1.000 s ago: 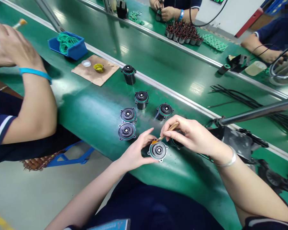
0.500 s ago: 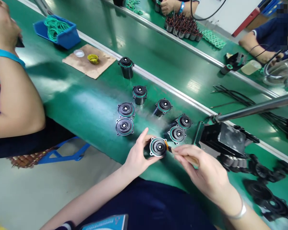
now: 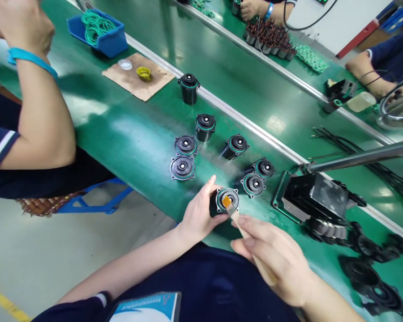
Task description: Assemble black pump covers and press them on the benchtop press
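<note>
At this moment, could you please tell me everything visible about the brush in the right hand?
The brush has a pale, wood-looking handle, a silvery, metal-looking band and short orange bristles. The right hand grips the handle, whose end shows below the fingers. It slants, bristles foremost, over the round top of the black part in the left hand; whether the bristles touch it is unclear.

Brush (image 3: 234, 215) — from rim toward middle of cylinder (image 3: 234, 196)

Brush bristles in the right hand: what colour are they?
The bristles are orange, best seen in the head view.
</note>
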A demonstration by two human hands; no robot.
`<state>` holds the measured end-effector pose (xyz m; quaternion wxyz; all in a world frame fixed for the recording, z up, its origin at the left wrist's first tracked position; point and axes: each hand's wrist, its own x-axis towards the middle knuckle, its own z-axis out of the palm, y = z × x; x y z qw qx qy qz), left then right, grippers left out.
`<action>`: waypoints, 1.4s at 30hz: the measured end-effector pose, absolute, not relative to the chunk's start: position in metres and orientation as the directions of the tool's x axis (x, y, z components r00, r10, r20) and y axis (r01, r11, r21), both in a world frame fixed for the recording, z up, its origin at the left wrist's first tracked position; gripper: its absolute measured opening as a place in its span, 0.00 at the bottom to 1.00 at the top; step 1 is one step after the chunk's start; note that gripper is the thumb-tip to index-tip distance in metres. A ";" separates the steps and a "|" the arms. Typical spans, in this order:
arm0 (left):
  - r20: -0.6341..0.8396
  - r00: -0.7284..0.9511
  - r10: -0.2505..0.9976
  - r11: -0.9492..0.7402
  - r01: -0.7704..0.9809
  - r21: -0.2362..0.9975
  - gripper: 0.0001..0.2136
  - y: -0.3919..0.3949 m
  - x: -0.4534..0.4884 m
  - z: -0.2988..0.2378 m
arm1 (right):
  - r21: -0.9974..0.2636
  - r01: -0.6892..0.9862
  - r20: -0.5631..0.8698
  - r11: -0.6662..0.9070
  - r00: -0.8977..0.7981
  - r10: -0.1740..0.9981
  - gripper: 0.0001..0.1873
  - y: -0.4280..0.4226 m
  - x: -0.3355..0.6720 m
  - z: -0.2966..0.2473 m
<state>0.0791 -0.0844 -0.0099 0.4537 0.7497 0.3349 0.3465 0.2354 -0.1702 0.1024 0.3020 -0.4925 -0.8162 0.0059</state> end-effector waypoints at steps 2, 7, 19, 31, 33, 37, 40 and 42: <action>0.237 0.529 0.815 -0.380 0.179 0.907 0.45 -0.085 0.079 -0.012 | -0.222 0.767 0.504 0.602 -0.438 0.744 0.10 -0.160 0.232 0.097; 0.256 0.526 0.811 -0.395 0.169 0.903 0.45 -0.084 0.079 -0.014 | -0.145 0.732 0.474 0.666 -0.539 0.696 0.11 -0.153 0.228 0.101; 0.157 0.680 0.716 -0.468 0.301 0.831 0.47 -0.064 0.073 0.027 | 0.036 0.759 0.227 0.650 -0.640 0.734 0.11 -0.158 0.260 0.144; 0.183 0.798 0.574 -0.819 0.558 0.134 0.39 0.027 0.101 0.085 | -0.172 0.876 0.464 0.451 -0.332 0.821 0.17 -0.158 0.302 0.141; 0.254 0.782 0.569 -0.820 0.562 0.107 0.39 0.037 0.113 0.087 | -0.175 0.892 0.499 0.417 -0.285 0.819 0.18 -0.158 0.303 0.136; 0.262 0.874 0.410 -0.911 0.407 0.070 0.35 0.047 0.148 0.087 | -0.271 0.904 0.567 0.332 -0.129 0.814 0.19 -0.159 0.305 0.128; 0.167 0.914 0.370 -0.928 0.372 0.019 0.26 0.049 0.168 0.087 | -0.400 0.879 0.614 0.260 0.046 0.788 0.19 -0.161 0.304 0.125; 0.139 0.920 0.367 -0.929 0.369 0.010 0.25 0.043 0.167 0.089 | -0.463 0.849 0.640 0.254 0.122 0.759 0.18 -0.161 0.303 0.125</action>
